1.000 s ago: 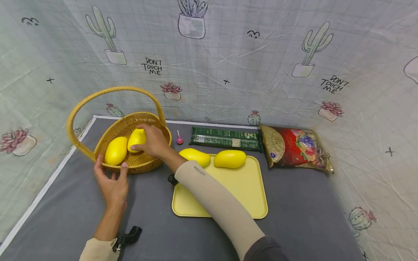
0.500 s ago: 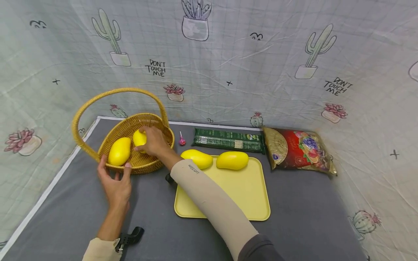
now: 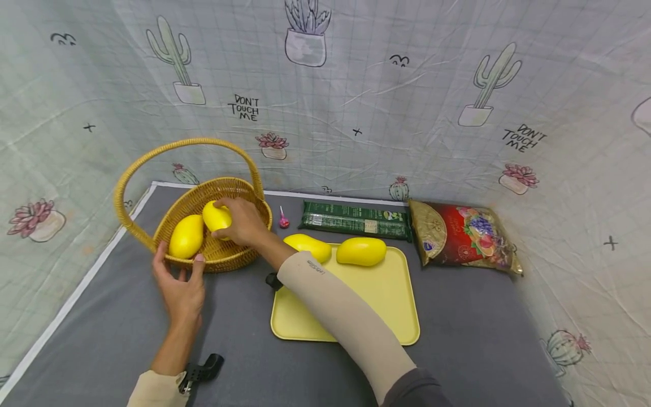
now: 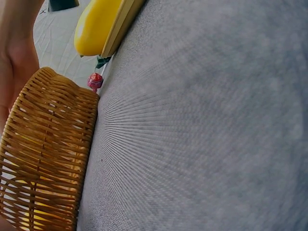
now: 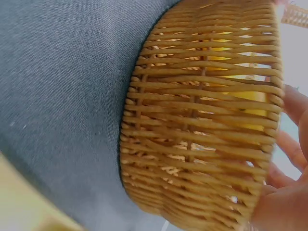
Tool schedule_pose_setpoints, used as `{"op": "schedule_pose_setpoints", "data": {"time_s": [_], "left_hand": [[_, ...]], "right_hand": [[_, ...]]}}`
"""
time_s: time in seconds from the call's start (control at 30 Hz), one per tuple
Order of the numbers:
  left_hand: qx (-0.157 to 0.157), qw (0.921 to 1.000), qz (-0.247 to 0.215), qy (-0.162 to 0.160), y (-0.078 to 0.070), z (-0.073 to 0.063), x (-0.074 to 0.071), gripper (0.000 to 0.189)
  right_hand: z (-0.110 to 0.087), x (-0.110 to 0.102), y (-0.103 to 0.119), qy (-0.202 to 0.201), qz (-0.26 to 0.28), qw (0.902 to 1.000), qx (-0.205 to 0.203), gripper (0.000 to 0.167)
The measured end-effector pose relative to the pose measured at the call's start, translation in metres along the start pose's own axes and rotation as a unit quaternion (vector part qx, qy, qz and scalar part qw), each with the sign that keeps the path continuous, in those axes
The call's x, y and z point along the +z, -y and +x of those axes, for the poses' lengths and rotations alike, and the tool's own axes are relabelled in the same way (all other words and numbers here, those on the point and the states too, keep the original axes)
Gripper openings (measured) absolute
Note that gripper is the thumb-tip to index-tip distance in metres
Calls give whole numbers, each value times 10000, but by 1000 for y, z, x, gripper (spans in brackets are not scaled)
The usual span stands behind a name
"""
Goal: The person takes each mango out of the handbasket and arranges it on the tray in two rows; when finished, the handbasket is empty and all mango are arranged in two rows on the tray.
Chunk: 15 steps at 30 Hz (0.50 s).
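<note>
My left hand [image 3: 179, 288] holds the near left rim of a woven basket [image 3: 234, 263], thumb on the rim and fingers at its side. Inside the basket, my right hand [image 3: 243, 221] grips a yellow mango [image 3: 215, 215] from the right, thumb low and fingers over its top. Beside it, on the left, a second mango [image 3: 186, 236] lies in the basket. The left wrist view shows the basket's woven wall [image 4: 53, 144] close up on the cloth. Through the weave in the right wrist view, yellow mango skin [image 5: 245, 101] shows partly.
A yellow tray [image 3: 376, 316] lies right of the basket under my right forearm, with two mangoes [image 3: 361, 251] at its back edge. Behind are a lollipop [image 3: 283, 219], a green packet [image 3: 356, 219] and a red-gold bag [image 3: 463, 234]. The basket's tall handle [image 3: 200, 141] arches over it.
The right hand has shifted the mango slightly within the basket, turning it; it now lies close against the other mango. The left hand keeps its place on the rim. The head view has shifted a little.
</note>
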<state>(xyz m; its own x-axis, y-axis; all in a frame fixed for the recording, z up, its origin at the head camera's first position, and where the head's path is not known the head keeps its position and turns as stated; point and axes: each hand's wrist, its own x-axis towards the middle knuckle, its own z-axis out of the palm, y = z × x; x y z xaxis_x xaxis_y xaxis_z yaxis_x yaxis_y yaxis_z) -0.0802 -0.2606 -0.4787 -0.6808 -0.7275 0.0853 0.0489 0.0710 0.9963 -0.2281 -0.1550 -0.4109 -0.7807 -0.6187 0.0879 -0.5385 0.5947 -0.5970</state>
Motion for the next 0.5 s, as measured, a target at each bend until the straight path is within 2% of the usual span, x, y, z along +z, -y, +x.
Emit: {"op": "schedule_pose_setpoints", "data": {"time_s": [0.23, 0.5], "left_hand": [[-70, 9999, -78, -16, 2, 2, -1, 80], [-141, 9999, -40, 12, -1, 1, 0, 79]], "right_hand": [[-17, -14, -4, -140, 206, 9994, -232, 68], [-39, -32, -6, -263, 1061, 9935, -321, 69]]}}
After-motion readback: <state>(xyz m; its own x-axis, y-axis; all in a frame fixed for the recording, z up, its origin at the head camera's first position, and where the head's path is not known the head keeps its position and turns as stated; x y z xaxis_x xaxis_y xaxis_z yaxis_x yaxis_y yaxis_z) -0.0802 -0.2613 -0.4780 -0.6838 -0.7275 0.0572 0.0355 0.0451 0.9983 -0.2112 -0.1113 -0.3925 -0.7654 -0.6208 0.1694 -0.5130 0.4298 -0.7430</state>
